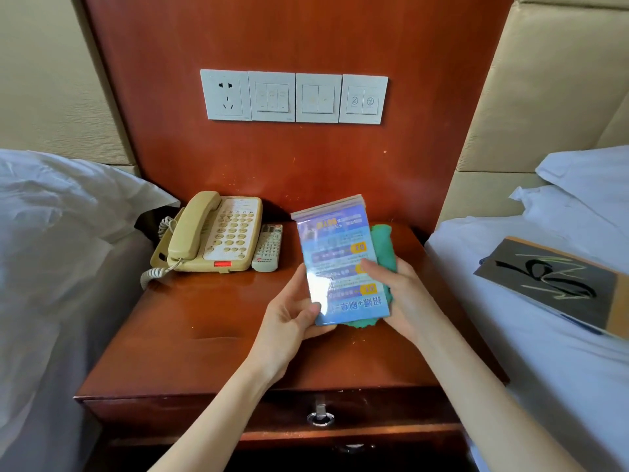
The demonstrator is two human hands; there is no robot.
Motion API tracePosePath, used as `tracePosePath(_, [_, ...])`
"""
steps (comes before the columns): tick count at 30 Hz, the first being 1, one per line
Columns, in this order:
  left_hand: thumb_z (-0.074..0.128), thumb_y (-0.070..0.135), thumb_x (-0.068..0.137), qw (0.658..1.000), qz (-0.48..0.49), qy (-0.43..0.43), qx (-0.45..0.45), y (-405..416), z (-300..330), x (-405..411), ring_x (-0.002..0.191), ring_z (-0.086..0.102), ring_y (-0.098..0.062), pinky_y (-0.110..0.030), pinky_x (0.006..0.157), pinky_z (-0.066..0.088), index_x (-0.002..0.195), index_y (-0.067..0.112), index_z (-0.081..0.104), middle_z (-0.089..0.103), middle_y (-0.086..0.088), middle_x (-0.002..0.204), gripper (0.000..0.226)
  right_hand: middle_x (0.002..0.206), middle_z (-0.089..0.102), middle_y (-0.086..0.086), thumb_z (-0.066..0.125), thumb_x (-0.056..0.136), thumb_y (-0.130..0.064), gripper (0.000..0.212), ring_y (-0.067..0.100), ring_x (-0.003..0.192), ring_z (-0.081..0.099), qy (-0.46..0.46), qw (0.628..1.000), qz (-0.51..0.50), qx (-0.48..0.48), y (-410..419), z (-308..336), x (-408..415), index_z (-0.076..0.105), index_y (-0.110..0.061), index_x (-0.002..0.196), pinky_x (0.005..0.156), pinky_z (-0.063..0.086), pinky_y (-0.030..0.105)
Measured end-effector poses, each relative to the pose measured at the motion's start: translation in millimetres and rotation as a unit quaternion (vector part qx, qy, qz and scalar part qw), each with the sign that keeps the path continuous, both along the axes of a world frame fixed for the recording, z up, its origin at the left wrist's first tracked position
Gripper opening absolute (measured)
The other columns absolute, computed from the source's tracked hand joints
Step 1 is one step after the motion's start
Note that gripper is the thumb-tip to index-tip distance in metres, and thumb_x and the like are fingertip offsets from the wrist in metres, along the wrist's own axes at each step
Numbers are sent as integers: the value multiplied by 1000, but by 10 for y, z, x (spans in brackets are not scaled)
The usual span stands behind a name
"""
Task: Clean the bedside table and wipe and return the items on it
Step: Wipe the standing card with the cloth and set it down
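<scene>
A blue acrylic sign card (pixel 337 253) is held tilted above the wooden bedside table (pixel 204 335). My left hand (pixel 289 321) grips its lower left corner, thumb on the front. My right hand (pixel 401 294) holds a green cloth (pixel 384 247) against the card's back and right edge, with the thumb pressed on the front face. Most of the cloth is hidden behind the card. A beige telephone (pixel 211 233) sits at the table's back left, and a white remote control (pixel 269 247) lies just to its right.
White-sheeted beds flank the table on the left (pixel 51 250) and right (pixel 544 335). A dark card with a brush stroke design (pixel 558 281) lies on the right bed. A row of wall switches (pixel 294 97) is on the wood panel. A drawer handle (pixel 320 415) faces me.
</scene>
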State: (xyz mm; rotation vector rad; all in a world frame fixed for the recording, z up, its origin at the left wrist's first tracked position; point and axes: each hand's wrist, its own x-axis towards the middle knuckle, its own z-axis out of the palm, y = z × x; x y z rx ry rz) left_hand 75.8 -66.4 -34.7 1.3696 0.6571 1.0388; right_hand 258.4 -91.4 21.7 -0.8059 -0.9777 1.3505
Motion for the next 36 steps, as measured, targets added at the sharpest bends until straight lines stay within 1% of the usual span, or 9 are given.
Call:
tracePosePath(7, [48, 2, 98, 999, 29, 14, 25, -9, -29, 28, 103, 70, -22, -24, 79, 56, 139, 49, 32, 73, -3, 111, 64, 103, 73, 6, 66, 84, -17, 23, 26, 94, 71, -151, 988, 7, 17, 17, 91, -122, 67, -17, 107, 69, 57, 30])
tracePosePath(13, [57, -1, 93, 994, 100, 5, 34, -70, 34, 85, 117, 61, -9, -23, 88, 54, 151, 29, 23, 64, 3, 128, 72, 101, 74, -2, 67, 87, -12, 18, 16, 92, 71, -305, 948, -60, 72, -9, 119, -121, 71, -20, 103, 81, 57, 37])
tracePosePath(19, [66, 47, 85, 996, 49, -56, 47, -162, 228, 167, 135, 37, 6, -11, 99, 41, 140, 51, 30, 40, 32, 143, 66, 83, 75, 6, 70, 85, -27, 23, 26, 69, 69, -611, 689, -316, 226, -123, 104, -306, 72, -8, 98, 57, 54, 32])
tracePosePath(22, [40, 54, 98, 996, 42, -80, -13, -107, 317, 235, 139, 40, -17, -32, 109, 39, 151, 24, 24, 39, 1, 153, 63, 79, 74, 5, 80, 76, -17, 18, 21, 69, 70, -659, 594, -339, 314, -222, 79, -467, 73, -6, 88, 50, 55, 31])
tracePosePath(25, [37, 78, 78, 968, 40, -207, -134, -50, 347, 220, 125, 55, -23, -35, 100, 50, 140, 19, 45, 58, -10, 137, 86, 120, 66, 16, 71, 80, -7, 41, 25, 110, 64, -687, 612, -246, 307, -260, -24, -650, 63, 1, 119, 86, 56, 36])
tracePosePath(27, [32, 81, 78, 943, 40, -288, -162, -11, 332, 151, 119, 61, -25, -38, 93, 54, 133, 23, 56, 64, -9, 128, 83, 146, 43, 15, 59, 90, -10, 50, 24, 138, 37, -685, 653, -140, 290, -286, -72, -690, 46, -1, 138, 113, 31, 34])
tracePosePath(30, [25, 78, 85, 900, 1, -381, -211, 91, 284, 115, 117, 62, -31, -46, 98, 50, 123, 18, 66, 65, -15, 125, 83, 158, 19, 0, 46, 99, -22, 52, 9, 147, 6, -694, 658, -63, 284, -287, -114, -613, 30, -14, 148, 118, 3, 24])
tracePosePath(34, [29, 79, 84, 884, -72, -389, -249, 125, 355, 194, 127, 53, -34, -47, 102, 47, 137, 10, 50, 54, -19, 139, 89, 160, 3, -7, 34, 101, -37, 56, 5, 145, -8, -719, 652, -116, 211, -155, -101, -404, 17, -20, 152, 120, 0, 29])
tracePosePath(36, [28, 77, 85, 893, -85, -361, -253, 110, 313, 255, 129, 51, -32, -48, 102, 46, 138, 14, 52, 51, -16, 142, 86, 160, -3, -8, 31, 102, -37, 56, 6, 145, -9, -693, 691, -135, 155, -31, -29, -336, 10, -21, 152, 119, -1, 27])
